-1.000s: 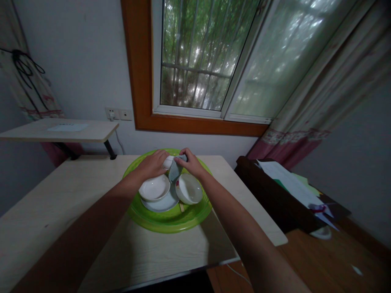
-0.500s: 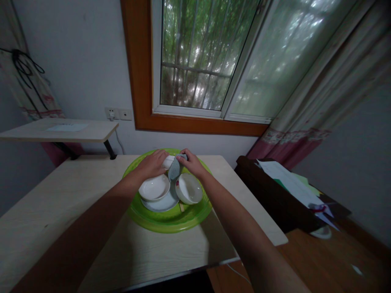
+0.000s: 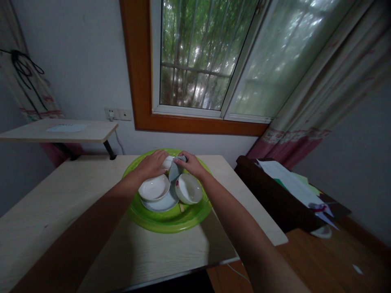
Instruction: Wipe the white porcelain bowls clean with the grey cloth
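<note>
My left hand (image 3: 153,164) is closed around a small white cup or bowl (image 3: 168,162), mostly hidden by the fingers, so its exact kind is unclear. In my right hand (image 3: 189,163) a grey cloth (image 3: 175,171) is gripped, pressed against the white piece, its loose end hanging down. Both hands are over a green basin (image 3: 171,228). Inside it, a white bowl (image 3: 154,188) rests on a white plate (image 3: 161,203), and a second bowl with a red pattern (image 3: 190,189) lies tilted at the right. A thin wooden piece (image 3: 181,207) sticks out beneath that bowl.
The basin stands on a pale wooden table (image 3: 171,256). A raised shelf (image 3: 100,132) with a paper on it is at the left. Behind are the wall and a window (image 3: 195,61). On the right, papers (image 3: 293,183) lie on a dark brown piece of furniture (image 3: 262,195).
My right hand and the cloth have shifted slightly left over the white piece, and the hanging cloth has changed its fold. The left hand and the dishes stay in place.
</note>
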{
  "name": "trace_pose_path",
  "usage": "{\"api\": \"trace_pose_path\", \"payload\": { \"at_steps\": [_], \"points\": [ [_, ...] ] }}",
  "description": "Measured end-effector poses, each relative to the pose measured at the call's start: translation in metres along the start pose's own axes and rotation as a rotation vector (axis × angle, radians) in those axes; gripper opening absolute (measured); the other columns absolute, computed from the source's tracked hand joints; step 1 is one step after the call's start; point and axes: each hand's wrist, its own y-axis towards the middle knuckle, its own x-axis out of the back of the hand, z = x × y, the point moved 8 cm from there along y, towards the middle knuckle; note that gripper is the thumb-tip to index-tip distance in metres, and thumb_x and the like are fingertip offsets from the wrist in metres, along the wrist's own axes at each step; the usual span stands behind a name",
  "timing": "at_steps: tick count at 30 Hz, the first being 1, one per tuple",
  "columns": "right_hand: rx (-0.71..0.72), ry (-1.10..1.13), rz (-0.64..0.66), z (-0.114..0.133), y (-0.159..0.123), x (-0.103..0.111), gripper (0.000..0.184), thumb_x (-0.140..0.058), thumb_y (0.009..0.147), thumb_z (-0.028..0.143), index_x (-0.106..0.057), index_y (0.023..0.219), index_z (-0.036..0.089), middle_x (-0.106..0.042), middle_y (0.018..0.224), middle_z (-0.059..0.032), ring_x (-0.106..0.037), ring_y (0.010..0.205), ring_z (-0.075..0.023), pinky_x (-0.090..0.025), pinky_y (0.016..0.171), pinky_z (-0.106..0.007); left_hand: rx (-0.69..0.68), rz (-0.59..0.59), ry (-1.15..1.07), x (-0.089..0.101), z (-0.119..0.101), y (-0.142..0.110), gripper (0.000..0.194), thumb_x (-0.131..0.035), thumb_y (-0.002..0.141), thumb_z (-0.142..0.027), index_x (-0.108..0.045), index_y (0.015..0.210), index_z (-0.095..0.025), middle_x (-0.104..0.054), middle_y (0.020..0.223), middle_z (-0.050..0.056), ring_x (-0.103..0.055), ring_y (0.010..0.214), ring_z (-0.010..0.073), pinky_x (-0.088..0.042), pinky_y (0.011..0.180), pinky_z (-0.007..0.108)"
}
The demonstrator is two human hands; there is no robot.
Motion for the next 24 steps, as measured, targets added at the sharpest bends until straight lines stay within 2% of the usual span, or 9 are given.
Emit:
{"api": "trace_pose_path", "payload": {
  "at_steps": [6,9,12,16,19,24],
  "points": [
    [0.049,-0.046,-0.027,0.001,0.002,0.002,0.037,-0.056,0.09,0.057,-0.061,0.086,0.02,-0.059,0.077,0.0029,-0.052,0.074,-0.0147,-0.038,0.068,-0.025,0.012,0.007,-0.008,0.007,-0.007,0.002,0.046,-0.07,0.076,-0.029,-0.057,0.119,-0.017,-0.063,0.124,0.016,-0.057,0.121,0.0304,-0.046,0.104,0.043],
    [0.046,-0.055,-0.064,0.001,0.002,0.005,0.037,-0.055,0.091,0.057,-0.06,0.085,0.021,-0.056,0.073,0.0038,-0.051,0.07,-0.0147,-0.037,0.066,-0.025,0.022,-0.003,-0.003,0.011,-0.009,0.004,0.044,-0.069,0.077,-0.029,-0.057,0.118,-0.018,-0.063,0.121,0.014,-0.058,0.117,0.0294,-0.047,0.102,0.042],
    [0.048,-0.029,-0.103,0.002,0.002,0.009,0.037,-0.06,0.088,0.058,-0.06,0.092,0.021,-0.058,0.076,0.0034,-0.053,0.072,-0.0155,-0.039,0.067,-0.026,0.063,-0.033,-0.008,0.014,-0.007,0.005,0.041,-0.069,0.076,-0.029,-0.056,0.113,-0.019,-0.063,0.113,0.012,-0.06,0.11,0.0289,-0.049,0.097,0.041],
    [0.055,-0.006,-0.145,0.001,0.002,0.012,0.046,-0.069,0.082,0.057,-0.059,0.107,0.021,-0.064,0.091,-0.0002,-0.058,0.081,-0.0181,-0.045,0.074,-0.029,0.147,-0.111,-0.048,0.019,0.001,0.005,0.042,-0.072,0.073,-0.03,-0.054,0.109,-0.02,-0.062,0.108,0.01,-0.062,0.105,0.0279,-0.051,0.092,0.04],
    [0.078,0.0,-0.168,0.0,0.003,0.014,0.052,-0.073,0.078,0.056,-0.058,0.115,0.021,-0.066,0.105,-0.004,-0.06,0.094,-0.0208,-0.049,0.085,-0.034,0.187,-0.147,-0.078,0.021,0.005,0.005,0.045,-0.072,0.072,-0.03,-0.051,0.111,-0.022,-0.062,0.107,0.009,-0.062,0.104,0.027,-0.051,0.091,0.039],
    [0.117,0.028,-0.16,0.0,0.005,0.015,0.065,-0.08,0.074,0.05,-0.057,0.128,0.023,-0.063,0.128,-0.009,-0.059,0.115,-0.0247,-0.046,0.102,-0.04,0.242,-0.213,-0.091,0.025,0.011,0.002,0.052,-0.073,0.071,-0.034,-0.048,0.114,-0.021,-0.062,0.107,0.009,-0.063,0.101,0.0274,-0.052,0.088,0.039]
  ]
}}
